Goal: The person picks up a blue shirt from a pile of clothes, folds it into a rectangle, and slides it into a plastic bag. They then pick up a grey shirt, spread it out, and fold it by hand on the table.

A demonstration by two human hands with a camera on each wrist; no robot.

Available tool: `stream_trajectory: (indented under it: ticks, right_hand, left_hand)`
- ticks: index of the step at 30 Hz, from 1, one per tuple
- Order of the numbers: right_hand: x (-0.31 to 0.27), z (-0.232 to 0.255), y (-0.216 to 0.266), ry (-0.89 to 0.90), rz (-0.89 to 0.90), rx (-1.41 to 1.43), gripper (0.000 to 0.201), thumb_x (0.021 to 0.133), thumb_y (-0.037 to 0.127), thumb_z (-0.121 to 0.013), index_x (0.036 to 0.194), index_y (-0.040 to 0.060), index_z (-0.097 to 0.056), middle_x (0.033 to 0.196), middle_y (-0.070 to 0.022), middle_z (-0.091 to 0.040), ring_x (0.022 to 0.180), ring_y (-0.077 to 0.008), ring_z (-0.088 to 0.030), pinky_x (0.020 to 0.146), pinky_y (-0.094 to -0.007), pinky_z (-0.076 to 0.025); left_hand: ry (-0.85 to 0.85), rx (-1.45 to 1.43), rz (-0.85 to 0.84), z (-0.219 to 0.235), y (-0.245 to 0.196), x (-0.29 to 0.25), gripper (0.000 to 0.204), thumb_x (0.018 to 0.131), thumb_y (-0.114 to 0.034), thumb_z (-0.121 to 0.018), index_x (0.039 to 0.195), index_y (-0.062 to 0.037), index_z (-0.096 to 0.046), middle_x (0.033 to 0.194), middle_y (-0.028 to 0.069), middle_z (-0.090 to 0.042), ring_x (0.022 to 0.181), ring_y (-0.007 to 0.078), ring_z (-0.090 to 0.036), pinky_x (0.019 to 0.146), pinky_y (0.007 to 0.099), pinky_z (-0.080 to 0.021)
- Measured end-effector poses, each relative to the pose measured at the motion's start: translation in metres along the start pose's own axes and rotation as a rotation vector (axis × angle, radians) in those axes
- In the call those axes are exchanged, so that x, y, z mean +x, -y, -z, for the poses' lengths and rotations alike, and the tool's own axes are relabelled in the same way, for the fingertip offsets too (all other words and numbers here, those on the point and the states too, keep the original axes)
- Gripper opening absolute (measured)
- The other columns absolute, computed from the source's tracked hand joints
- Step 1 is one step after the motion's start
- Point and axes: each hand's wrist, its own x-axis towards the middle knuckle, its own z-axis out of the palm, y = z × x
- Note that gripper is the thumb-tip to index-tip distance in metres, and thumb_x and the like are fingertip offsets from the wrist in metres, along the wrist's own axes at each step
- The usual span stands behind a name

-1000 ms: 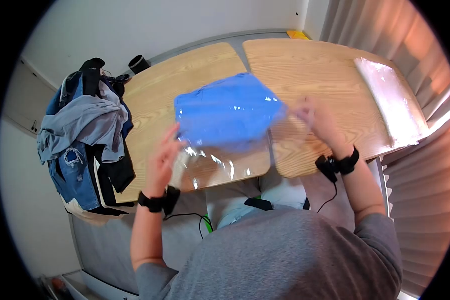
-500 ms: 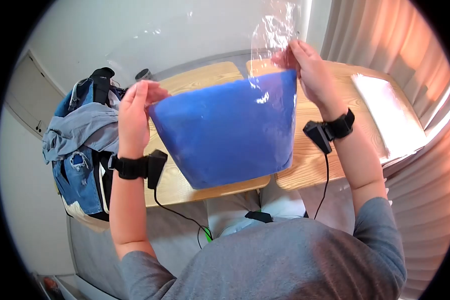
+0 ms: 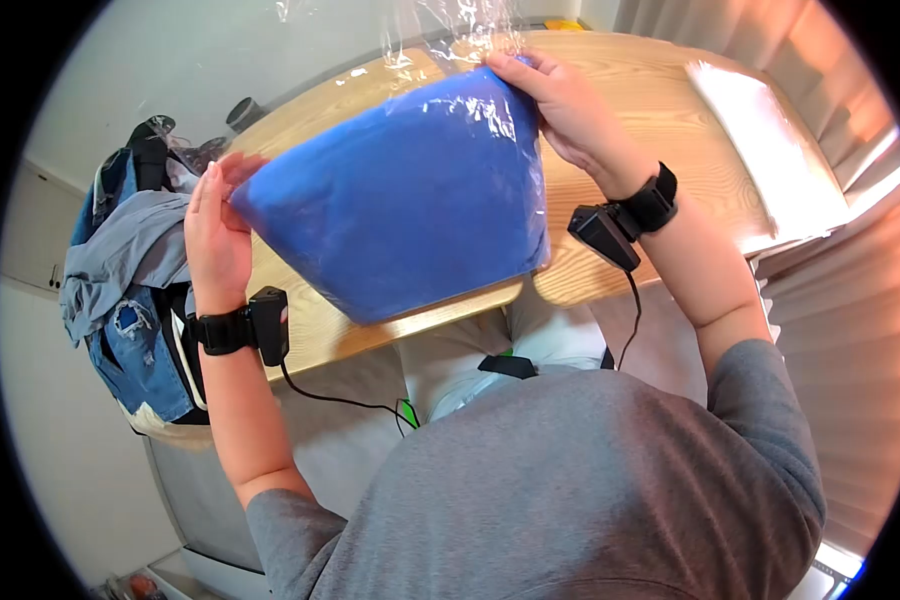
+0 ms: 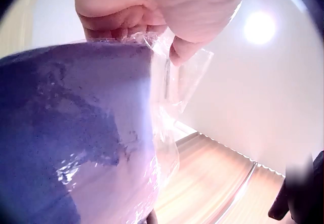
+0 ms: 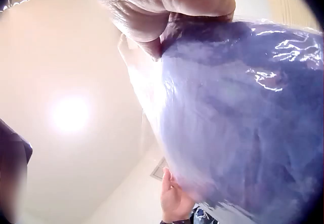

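A folded blue cloth (image 3: 400,200) lies inside a clear plastic bag (image 3: 460,30), held up above the near part of the table. At its upper left corner the left hand (image 3: 218,235) grips the bag, fingers behind it. The right hand (image 3: 580,120) pinches the upper right corner, thumb on the near side. Loose clear film extends beyond the cloth's far edge. In the left wrist view, the left hand (image 4: 162,11) holds crinkled film at the cloth's corner. The right wrist view has the right hand (image 5: 167,11) curled over the other corner, its fingertips partly hidden.
A pile of clothes (image 3: 130,260), with jeans and grey cloth, is at the left. A stack of shiny clear bags (image 3: 770,150) lies on the table's right side. The wooden table (image 3: 630,90) has a gap between its two halves. A black cup-like container (image 3: 243,114) stands behind it.
The bagged blue cloth was low over the table, then was raised upright between both hands. Since then it has shifted left and tilted, its right corner higher. Both hands have moved left with it.
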Motion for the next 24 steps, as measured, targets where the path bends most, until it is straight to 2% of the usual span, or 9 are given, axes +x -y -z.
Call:
stream_trajectory:
  ticks: [7,9,10,11,13,17,21,23,24]
  right_hand:
    - [0.008,-0.008,0.012,-0.029,0.1,0.063,0.027,0.091,0.022,-0.056,0.1,-0.0027,-0.061,0.086,-0.0063,-0.062,0.076,-0.0089,-0.057,0.069,-0.0208,-0.047]
    - [0.015,-0.008,0.026,-0.024,0.261,-0.051,0.026,0.092,0.022,-0.054,0.098,-0.0028,-0.061,0.091,-0.006,-0.063,0.079,-0.0078,-0.058,0.077,-0.0204,-0.048]
    - [0.01,-0.017,0.04,-0.099,0.107,-0.165,0.032,0.093,0.021,-0.051,0.119,0.0025,-0.052,0.1,-0.0078,-0.061,0.094,-0.0139,-0.055,0.086,-0.0245,-0.043]
    - [0.014,-0.017,0.04,-0.094,0.12,-0.166,0.032,0.093,0.021,-0.051,0.119,0.0025,-0.052,0.1,-0.0078,-0.061,0.094,-0.0139,-0.055,0.086,-0.0245,-0.043]
    - [0.025,-0.015,0.036,-0.077,0.235,0.021,0.027,0.092,0.021,-0.054,0.099,-0.0032,-0.062,0.085,-0.0073,-0.062,0.078,-0.0097,-0.058,0.071,-0.0213,-0.048]
    - [0.041,-0.014,0.034,-0.105,0.176,-0.035,0.027,0.092,0.021,-0.053,0.097,-0.0037,-0.062,0.087,-0.0074,-0.062,0.077,-0.0112,-0.057,0.071,-0.0233,-0.048]
    - [0.055,-0.015,0.043,-0.098,0.379,-0.15,0.026,0.092,0.022,-0.054,0.097,-0.0016,-0.064,0.092,-0.0053,-0.062,0.086,-0.0114,-0.054,0.084,-0.0265,-0.043]
    - [0.05,-0.008,0.042,-0.05,0.351,-0.143,0.027,0.093,0.022,-0.052,0.098,-0.0018,-0.064,0.097,-0.0052,-0.063,0.096,-0.013,-0.053,0.092,-0.0279,-0.038]
    - [0.045,-0.003,0.038,0.017,0.375,-0.225,0.027,0.093,0.022,-0.051,0.099,-0.0013,-0.064,0.102,-0.0065,-0.063,0.102,-0.0149,-0.052,0.094,-0.0286,-0.037]
  left_hand:
    - [-0.071,-0.013,-0.089,0.012,0.0,0.006,0.02,0.094,-0.019,-0.05,0.102,-0.0033,-0.059,0.09,0.0076,-0.064,0.083,0.015,-0.061,0.074,0.0274,-0.048]
    - [-0.076,-0.036,-0.13,0.009,-0.01,0.01,0.019,0.094,-0.018,-0.051,0.102,-0.0032,-0.059,0.088,0.0071,-0.064,0.081,0.0144,-0.061,0.073,0.0269,-0.048]
    - [-0.064,-0.052,-0.131,0.004,-0.016,0.011,0.018,0.094,-0.018,-0.051,0.101,-0.003,-0.059,0.088,0.007,-0.064,0.081,0.0141,-0.061,0.073,0.0263,-0.048]
    - [-0.052,-0.067,-0.136,0.0,-0.021,0.013,0.018,0.094,-0.017,-0.051,0.101,-0.0028,-0.059,0.087,0.0069,-0.064,0.08,0.0138,-0.061,0.073,0.0258,-0.048]
    - [-0.066,-0.034,-0.09,-0.001,-0.021,0.019,0.018,0.093,-0.016,-0.051,0.099,-0.0016,-0.059,0.087,0.0069,-0.064,0.078,0.0133,-0.061,0.071,0.0253,-0.048]
    - [-0.091,0.002,-0.067,0.001,-0.018,0.038,0.021,0.093,-0.017,-0.049,0.098,0.0006,-0.059,0.088,0.0104,-0.065,0.082,0.0158,-0.061,0.074,0.0261,-0.046]
    - [-0.069,0.125,-0.326,-0.011,-0.04,0.049,0.02,0.095,-0.016,-0.045,0.098,-0.0006,-0.058,0.094,0.0091,-0.065,0.089,0.0161,-0.059,0.081,0.0271,-0.043]
    - [-0.018,0.079,-0.321,-0.001,-0.041,0.042,0.021,0.095,-0.017,-0.044,0.097,-0.0018,-0.06,0.104,0.0094,-0.062,0.095,0.0143,-0.056,0.083,0.0272,-0.041]
    - [-0.02,0.248,-0.362,0.007,-0.036,0.034,0.021,0.094,-0.016,-0.045,0.096,-0.0024,-0.061,0.108,0.0091,-0.06,0.098,0.0137,-0.054,0.085,0.0271,-0.039]
